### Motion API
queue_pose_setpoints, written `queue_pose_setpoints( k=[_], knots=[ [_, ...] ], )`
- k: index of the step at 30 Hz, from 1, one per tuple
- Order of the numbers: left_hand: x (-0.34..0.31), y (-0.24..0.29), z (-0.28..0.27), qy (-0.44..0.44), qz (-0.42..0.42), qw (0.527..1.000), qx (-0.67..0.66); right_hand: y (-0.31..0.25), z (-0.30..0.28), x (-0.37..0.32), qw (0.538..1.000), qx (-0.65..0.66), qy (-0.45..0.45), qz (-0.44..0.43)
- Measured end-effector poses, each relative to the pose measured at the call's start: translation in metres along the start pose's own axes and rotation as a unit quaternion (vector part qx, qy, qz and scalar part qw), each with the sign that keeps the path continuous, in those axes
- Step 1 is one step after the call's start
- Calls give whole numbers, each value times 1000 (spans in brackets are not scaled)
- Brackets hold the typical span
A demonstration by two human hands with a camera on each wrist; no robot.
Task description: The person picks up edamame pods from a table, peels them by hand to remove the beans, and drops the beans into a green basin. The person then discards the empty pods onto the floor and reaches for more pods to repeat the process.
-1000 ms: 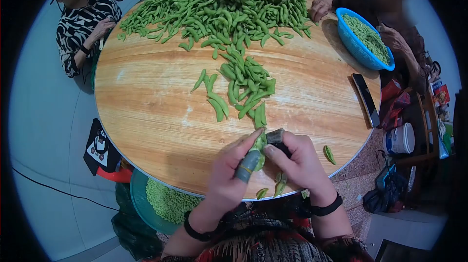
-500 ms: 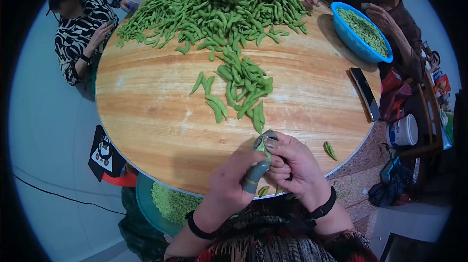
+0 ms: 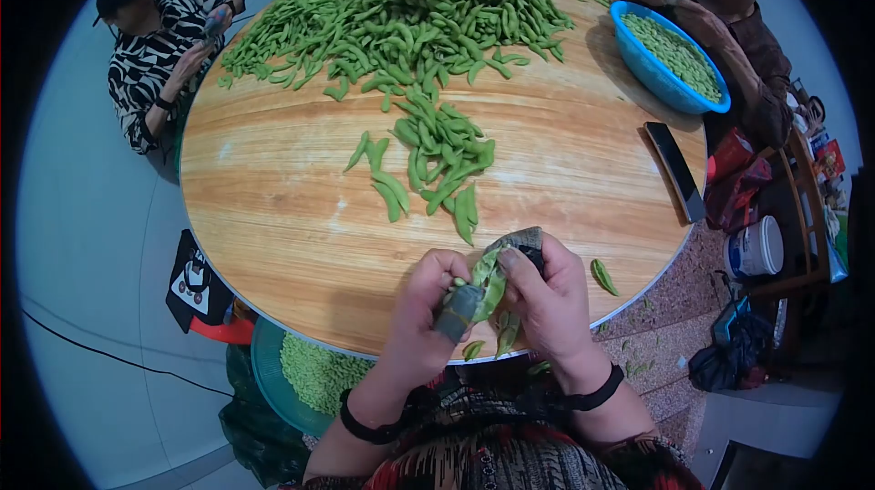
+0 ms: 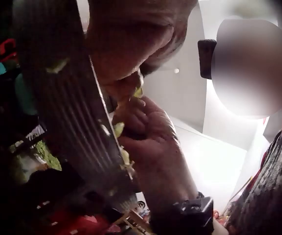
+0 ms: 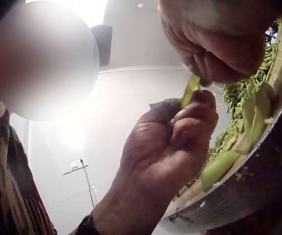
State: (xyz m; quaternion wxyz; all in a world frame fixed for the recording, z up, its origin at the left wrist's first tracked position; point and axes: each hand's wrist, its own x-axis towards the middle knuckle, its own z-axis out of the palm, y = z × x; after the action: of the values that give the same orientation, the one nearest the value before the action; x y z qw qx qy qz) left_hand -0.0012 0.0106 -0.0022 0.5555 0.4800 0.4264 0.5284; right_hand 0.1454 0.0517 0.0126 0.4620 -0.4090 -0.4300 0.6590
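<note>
Near the table's front edge, both hands hold a split green soybean pod between them. My left hand has a grey cover with a yellowish band on its thumb, which presses against the pod; a pale green bean shows at its curled fingers. My right hand pinches the pod's other side, with a dark grey cover on its index finger. In the right wrist view the pod appears as a thin green strip between the fingertips. A small heap of whole soybean pods lies just beyond the hands.
A large pile of pods covers the far side of the round wooden table. A blue basket of beans and a phone are at the right. Below the left edge is a green basin of beans. Two people sit across.
The hands first closed together round the pod, then drew slightly apart, and the pod now shows wider between them. The person at the far left has brought both hands together.
</note>
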Motion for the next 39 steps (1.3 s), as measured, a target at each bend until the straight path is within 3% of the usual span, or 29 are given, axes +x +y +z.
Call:
queue_pose_setpoints(
  k=[1, 3, 5, 8, 13, 18, 20, 21, 22, 23, 24, 25, 26, 27, 28, 30, 33, 37, 39],
  knots=[
    [0, 1, 2, 9, -59, 992, -115, -1, 0, -2, 999, -22, 3, -26],
    [-1, 1, 7, 10, -76, 979, -189, -4, 2, -6, 998, -47, 3, -51],
    [-1, 6, 8, 9, -91, 961, -259, -6, 5, -8, 978, -127, 4, -164],
    [-4, 15, 4, 8, -118, 951, -285, -15, 2, -9, 986, -128, -8, -108],
    [-5, 8, -3, 5, -135, 926, -352, -7, 6, -7, 969, -190, -11, -158],
    [-9, -11, -6, 41, -49, 969, -238, -2, 13, -7, 959, -222, -34, -173],
    [-8, -10, -11, 51, -35, 976, -208, -2, 13, -8, 972, -189, -30, -137],
    [-8, -7, -15, 64, -34, 990, -118, -10, 9, -8, 971, -192, -31, -137],
    [-7, -3, -19, 77, -34, 996, -27, -26, -2, -7, 967, -187, -147, -93],
    [-7, -1, -23, 77, -33, 996, -31, -40, -13, -5, 947, -179, -262, -45],
    [-7, 2, -26, 120, -30, 986, -116, -51, -22, 4, 894, -207, -398, -8],
    [-8, 4, -28, 160, -29, 967, -199, -51, -18, 14, 894, -208, -397, -6],
    [-10, 4, -28, 152, -19, 969, -193, -47, -12, 25, 868, -399, -287, -75],
    [-10, 4, -27, 152, -19, 969, -193, -43, -6, 35, 794, -569, -162, -141],
    [-11, 4, -26, 148, -16, 969, -199, -37, -1, 46, 794, -570, -161, -141],
    [-10, 5, -23, 144, -11, 968, -206, -25, 5, 64, 744, -648, -78, -141],
    [-9, 8, -20, 144, -29, 965, -217, -17, 6, 67, 731, -662, -98, -134],
    [-7, 3, -16, 118, -47, 968, -218, -13, -3, 67, 764, -616, -116, -153],
    [-6, 2, -14, 112, -50, 968, -221, -12, -2, 63, 760, -625, -95, -152]
  ],
)
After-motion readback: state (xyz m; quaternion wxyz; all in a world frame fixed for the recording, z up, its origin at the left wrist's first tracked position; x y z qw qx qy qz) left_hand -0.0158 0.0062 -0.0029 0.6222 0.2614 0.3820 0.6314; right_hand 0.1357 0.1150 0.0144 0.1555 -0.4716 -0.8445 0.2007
